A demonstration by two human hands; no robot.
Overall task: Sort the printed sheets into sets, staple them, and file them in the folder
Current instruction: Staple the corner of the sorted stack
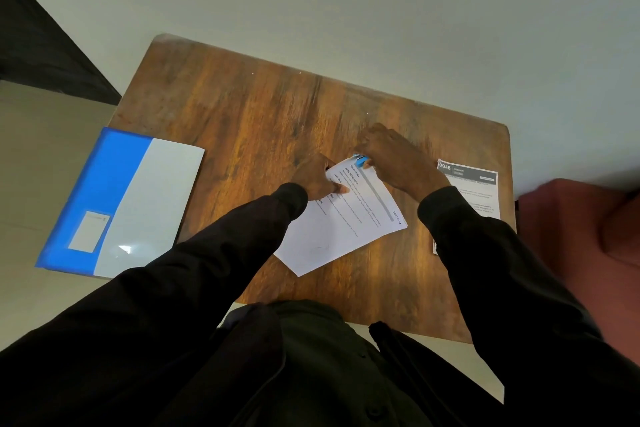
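On the worktop, stapling the centre set

At the middle of the worktop (263, 107) I read the stapling step. My left hand (317, 180) has its fingers curled onto the left edge of the printed set (343, 229), pinning it. My right hand (394, 163) is clamped round the blue stapler (362, 160) at the set's far corner. Next I'd judge a firm squeeze, with the sheets kept squared. A second pile (474, 191) lies close on the right, near the worktop's edge. The blue folder (114, 201) waits left, overhanging that edge, and bare wood beyond the hands leaves room to move
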